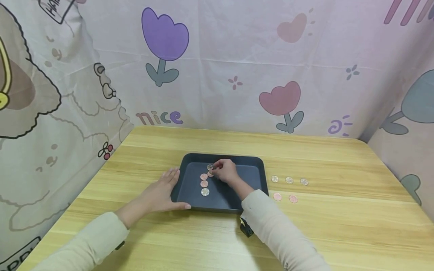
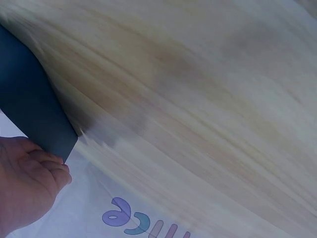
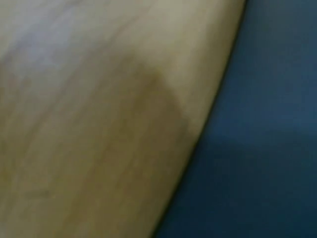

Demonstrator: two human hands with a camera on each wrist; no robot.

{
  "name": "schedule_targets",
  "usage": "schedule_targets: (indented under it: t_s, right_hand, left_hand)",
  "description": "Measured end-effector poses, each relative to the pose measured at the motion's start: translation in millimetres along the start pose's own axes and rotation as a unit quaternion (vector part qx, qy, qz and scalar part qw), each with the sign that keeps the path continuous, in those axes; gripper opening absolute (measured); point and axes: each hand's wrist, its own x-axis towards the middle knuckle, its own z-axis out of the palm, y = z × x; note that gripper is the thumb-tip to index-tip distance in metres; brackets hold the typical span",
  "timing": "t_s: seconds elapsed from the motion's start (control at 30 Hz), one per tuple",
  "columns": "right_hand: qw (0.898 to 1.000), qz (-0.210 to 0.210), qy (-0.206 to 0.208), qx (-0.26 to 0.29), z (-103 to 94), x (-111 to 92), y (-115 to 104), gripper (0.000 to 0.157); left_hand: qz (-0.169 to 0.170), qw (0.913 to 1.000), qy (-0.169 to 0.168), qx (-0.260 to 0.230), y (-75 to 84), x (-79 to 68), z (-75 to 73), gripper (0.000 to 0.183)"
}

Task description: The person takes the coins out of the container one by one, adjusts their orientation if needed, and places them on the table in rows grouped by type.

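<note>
A dark rectangular baking tray (image 1: pixel 223 195) lies on the table. My left hand (image 1: pixel 161 194) rests against its left side in the head view, fingers stretched along the wall and thumb at the front edge; the left wrist view shows that hand (image 2: pixel 27 183) beside the tray wall (image 2: pixel 37 106). Over the tray, my right hand (image 1: pixel 225 171) pinches a copper-coloured coin (image 1: pixel 210 174) at its fingertips. Around it in the tray lie a silvery coin (image 1: pixel 210 166), two copper-coloured coins (image 1: pixel 204 183) and another silvery coin (image 1: pixel 205 192). The right wrist view shows no fingers, only tray and tabletop.
Right of the tray, three silvery coins (image 1: pixel 289 180) lie in a row on the wooden table (image 1: pixel 339 226). Two copper-coloured coins (image 1: pixel 277 197) lie nearer the front. A printed cloth (image 1: pixel 217 75) hangs behind the table.
</note>
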Motion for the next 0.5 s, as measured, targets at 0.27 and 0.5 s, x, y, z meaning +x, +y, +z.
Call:
schedule_targets:
  t_s: [0.27,0.5]
  right_hand:
    - [0.997,-0.014,0.01,-0.071,6.8,-1.9,1.1,0.018]
    - [0.991,-0.02,0.005,-0.129,9.0,-3.5,-2.5,0.017]
  left_hand:
    - [0.004,1.0,0.005,0.001,0.6,-0.2,-0.5,0.117]
    - [0.004,1.0,0.005,0.0,0.3,0.0,0.4,0.117]
